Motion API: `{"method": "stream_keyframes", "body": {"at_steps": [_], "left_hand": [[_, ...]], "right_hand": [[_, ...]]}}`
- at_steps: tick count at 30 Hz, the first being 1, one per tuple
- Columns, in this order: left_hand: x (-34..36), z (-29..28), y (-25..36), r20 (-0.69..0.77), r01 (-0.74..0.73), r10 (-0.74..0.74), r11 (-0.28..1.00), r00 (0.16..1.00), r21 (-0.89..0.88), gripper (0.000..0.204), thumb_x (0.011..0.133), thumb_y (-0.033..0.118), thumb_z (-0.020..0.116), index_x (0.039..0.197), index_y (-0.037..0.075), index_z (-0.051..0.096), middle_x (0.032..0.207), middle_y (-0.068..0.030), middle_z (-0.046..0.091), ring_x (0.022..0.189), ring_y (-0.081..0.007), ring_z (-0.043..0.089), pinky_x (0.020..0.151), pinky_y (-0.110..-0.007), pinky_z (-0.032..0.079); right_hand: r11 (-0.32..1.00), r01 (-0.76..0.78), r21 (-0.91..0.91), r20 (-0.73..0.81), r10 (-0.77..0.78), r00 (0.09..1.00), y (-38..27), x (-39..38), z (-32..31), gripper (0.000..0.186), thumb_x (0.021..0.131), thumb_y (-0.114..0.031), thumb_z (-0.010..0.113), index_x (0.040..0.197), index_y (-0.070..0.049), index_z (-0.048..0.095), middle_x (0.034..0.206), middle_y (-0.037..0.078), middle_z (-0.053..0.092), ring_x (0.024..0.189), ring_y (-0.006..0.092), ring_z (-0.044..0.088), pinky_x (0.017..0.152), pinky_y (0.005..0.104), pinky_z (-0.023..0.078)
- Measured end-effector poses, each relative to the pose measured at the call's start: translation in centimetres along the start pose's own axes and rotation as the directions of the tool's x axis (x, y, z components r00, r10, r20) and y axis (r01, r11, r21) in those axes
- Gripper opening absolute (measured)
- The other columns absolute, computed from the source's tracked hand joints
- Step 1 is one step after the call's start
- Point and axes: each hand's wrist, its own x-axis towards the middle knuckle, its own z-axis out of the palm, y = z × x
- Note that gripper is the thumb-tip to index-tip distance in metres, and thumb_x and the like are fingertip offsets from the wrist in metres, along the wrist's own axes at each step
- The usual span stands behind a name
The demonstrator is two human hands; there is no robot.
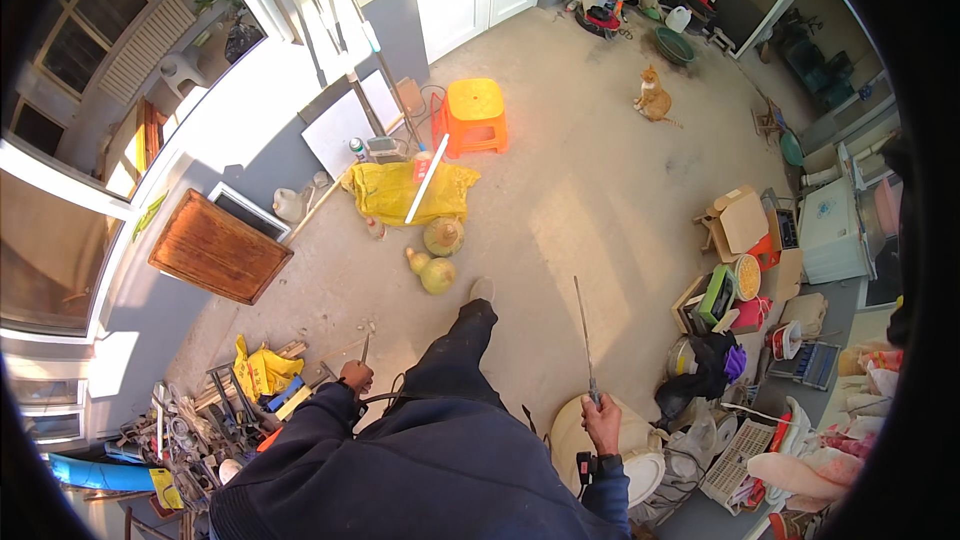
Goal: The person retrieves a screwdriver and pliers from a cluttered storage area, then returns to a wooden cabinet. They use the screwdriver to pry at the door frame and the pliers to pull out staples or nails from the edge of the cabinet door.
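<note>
Long tool (584,335), as I see it: thin, straight, greyish, pointing forward, leaning slightly left, near end gripped in right hand (602,424). Short tool (365,348): narrow, tip forward, rear hidden in left hand (356,376); kind I can't make out.

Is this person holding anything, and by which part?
The right grip holds a long thin tool by its near end. The left grip holds a short thin tool, also by its near end. Their exact kinds are unclear.
</note>
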Motion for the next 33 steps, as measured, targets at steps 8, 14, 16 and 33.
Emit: {"method": "stream_keyframes", "body": {"at_steps": [8,14,16,33], "left_hand": [[14.0,8.6,28.7,0.012,0.020,-0.018,0.989,1.000,-0.148,0.005,0.086,0.006,0.054,0.085,0.002,0.053,0.065,-0.0104,0.053,0.047,-0.0212,0.050,0.042,-0.036,0.040],[13.2,15.3,60.7,0.297,-0.457,0.401,0.877,0.867,0.151,0.014,0.094,0.014,0.054,0.094,0.001,0.057,0.070,-0.0098,0.063,0.053,-0.0190,0.062,0.047,-0.032,0.051],[11.7,17.5,70.2,0.407,-0.532,0.437,0.832,0.802,0.155,0.015,0.096,0.017,0.056,0.095,0.002,0.057,0.070,-0.0089,0.063,0.054,-0.0163,0.062,0.047,-0.030,0.051],[10.1,31.7,105.7,0.339,-0.494,0.469,0.869,0.815,-0.015,0.015,0.098,0.016,0.055,0.105,0.003,0.053,0.086,-0.0077,0.066,0.068,-0.0131,0.062,0.058,-0.028,0.049]], "right_hand": [[0.984,0.030,-0.174,0.062,-0.020,0.998,-15.5,21.7,-0.4,0.030,0.090,-0.027,0.071,0.083,0.002,0.063,0.059,0.004,0.059,0.051,0.0104,0.055,0.050,0.0299,0.045],[0.939,0.228,-0.257,0.124,-0.202,0.972,-33.0,35.7,-1.6,0.033,0.091,-0.028,0.069,0.086,0.004,0.062,0.056,0.007,0.054,0.051,0.0139,0.052,0.053,0.0334,0.043],[0.912,0.311,-0.267,0.156,-0.278,0.948,-38.4,40.8,-1.8,0.033,0.092,-0.028,0.068,0.087,0.004,0.061,0.057,0.006,0.051,0.052,0.0136,0.051,0.053,0.0331,0.043],[0.788,0.451,-0.420,0.492,-0.220,0.843,-70.9,82.4,-7.2,0.038,0.090,-0.031,0.068,0.103,0.004,0.067,0.067,0.013,0.061,0.061,0.0237,0.058,0.062,0.0373,0.047]]}}
